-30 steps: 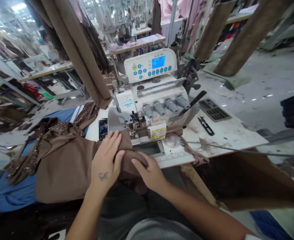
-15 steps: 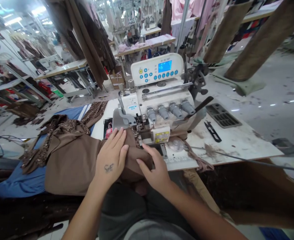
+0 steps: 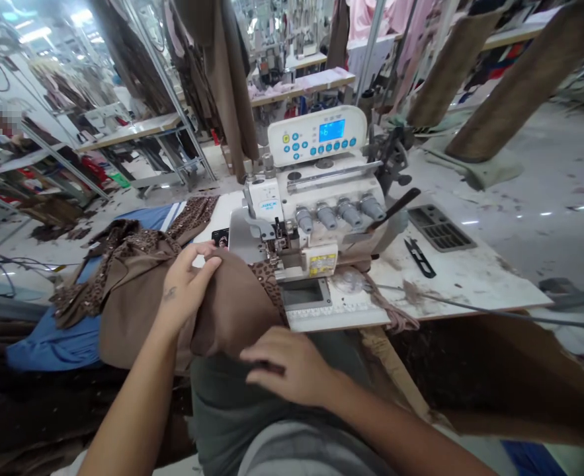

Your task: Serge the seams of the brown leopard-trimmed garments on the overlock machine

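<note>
My left hand (image 3: 188, 281) pinches an edge of the brown fabric (image 3: 239, 301) between thumb and fingers and lifts it a little, left of the sewing machine's needle area. Leopard-print cloth (image 3: 268, 281) shows along the fabric's right edge, close to the presser foot. Over my lap, just below the fabric, is my right hand (image 3: 292, 367), its thumb and fingers apart and nothing visible between them. The white overlock sewing machine (image 3: 321, 188) stands in front of me with its blue display lit.
Thread snips (image 3: 419, 258) and a grey compartment tray (image 3: 443, 228) lie on the table's right side. A blue garment with white stripes (image 3: 81, 344) is under the brown and leopard-print pieces at left. A cord (image 3: 490, 309) crosses the right side. Brown garments (image 3: 229, 86) hang behind.
The brown fabric has come away from the needle area toward me and left. My left hand has gone from flat to pinching its edge. My right hand has let go and moved down.
</note>
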Tool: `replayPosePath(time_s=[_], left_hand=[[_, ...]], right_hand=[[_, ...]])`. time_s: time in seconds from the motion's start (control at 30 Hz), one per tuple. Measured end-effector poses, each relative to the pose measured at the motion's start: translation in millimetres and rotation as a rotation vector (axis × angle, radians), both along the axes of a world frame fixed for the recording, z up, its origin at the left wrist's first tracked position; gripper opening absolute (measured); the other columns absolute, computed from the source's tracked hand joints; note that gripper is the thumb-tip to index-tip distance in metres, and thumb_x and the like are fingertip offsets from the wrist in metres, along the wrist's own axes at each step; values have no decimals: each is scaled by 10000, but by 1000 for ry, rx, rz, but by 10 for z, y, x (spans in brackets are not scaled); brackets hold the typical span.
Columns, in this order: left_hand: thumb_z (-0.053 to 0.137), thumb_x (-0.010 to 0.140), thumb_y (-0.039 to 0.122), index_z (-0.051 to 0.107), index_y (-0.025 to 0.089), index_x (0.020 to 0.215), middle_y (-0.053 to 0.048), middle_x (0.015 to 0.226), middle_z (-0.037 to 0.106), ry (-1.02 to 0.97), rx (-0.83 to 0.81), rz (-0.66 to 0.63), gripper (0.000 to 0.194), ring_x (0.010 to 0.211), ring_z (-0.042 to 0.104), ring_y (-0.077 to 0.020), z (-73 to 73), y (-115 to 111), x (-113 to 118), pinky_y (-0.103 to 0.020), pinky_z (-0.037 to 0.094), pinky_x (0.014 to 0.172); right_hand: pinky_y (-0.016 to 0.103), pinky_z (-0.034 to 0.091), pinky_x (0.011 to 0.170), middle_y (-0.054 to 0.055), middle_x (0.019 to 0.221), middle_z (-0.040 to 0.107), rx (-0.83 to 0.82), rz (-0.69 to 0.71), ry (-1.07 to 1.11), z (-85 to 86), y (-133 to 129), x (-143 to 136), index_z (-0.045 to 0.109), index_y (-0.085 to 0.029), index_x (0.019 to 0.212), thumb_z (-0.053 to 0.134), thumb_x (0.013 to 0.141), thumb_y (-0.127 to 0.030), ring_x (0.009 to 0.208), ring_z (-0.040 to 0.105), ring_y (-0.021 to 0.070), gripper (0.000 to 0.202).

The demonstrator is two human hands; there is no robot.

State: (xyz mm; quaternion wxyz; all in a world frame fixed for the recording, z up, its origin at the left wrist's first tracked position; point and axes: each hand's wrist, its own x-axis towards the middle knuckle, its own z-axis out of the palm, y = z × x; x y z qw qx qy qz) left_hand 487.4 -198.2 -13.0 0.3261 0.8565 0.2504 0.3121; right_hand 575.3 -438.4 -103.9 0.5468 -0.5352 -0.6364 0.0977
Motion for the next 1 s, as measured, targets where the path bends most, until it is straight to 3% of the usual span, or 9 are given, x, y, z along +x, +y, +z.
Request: replayPosePath(time_s=[0.13,0.2,0.27,0.33,0.4,0.57,0.8,1.0], left_hand=[[622,984,287,556,224,893,0,889,599,-131,224,-197,129,859,577,-161,203,-135,-184,-273,445,814],[652,965,271,557,225,903,2,879,588,-116,246,-275,122,830,565,-163,321,-160,-250,-269,442,772],[724,908,268,585,226,917,2,866,602,41,264,-367,145,788,563,-166,435,-147,-354,-266,439,715],[708,889,198,609,225,840,7,802,585,252,296,-526,113,710,537,-154,521,-116,-503,-261,409,638],[602,893,89,593,220,697,4,732,535,328,328,-652,236,648,500,-142,556,-92,-669,-265,363,578],[582,861,25,568,218,601,-23,742,506,148,367,-585,325,664,497,-162,460,-109,-968,-313,367,598],[641,966,302,601,241,592,-86,790,676,16,426,-546,381,821,606,-263,385,-178,-1085,-418,468,724],[633,988,335,606,230,648,-93,868,729,-7,375,-578,357,883,652,-273,349,-275,-1217,-435,513,768]], right_hand=[[289,539,714,56,1010,768,-211,-372,224,-26,-22,251,717,-240,1164,756,961,-420,799,713,191,274],[269,471,619,23,867,760,-364,-401,138,-32,27,308,737,-243,1035,813,908,-444,698,688,185,250],[268,390,578,-10,687,704,-431,-430,0,-52,61,298,717,-237,853,825,898,-413,625,649,181,211],[278,361,587,-10,661,688,-370,-469,-110,-92,58,251,682,-231,787,806,909,-324,639,643,185,197],[288,386,627,5,717,715,-215,-486,-192,-145,28,200,671,-228,804,758,923,-234,701,659,193,147],[301,466,729,16,744,713,99,-428,-296,-241,-6,129,656,-231,873,608,1006,-175,730,641,195,152],[324,522,733,22,787,713,110,-375,-294,-297,-38,105,679,-244,1132,598,1004,-151,757,661,211,177],[323,558,700,29,810,749,101,-258,-245,-269,-115,121,736,-266,1008,584,1028,-184,731,678,193,174]])
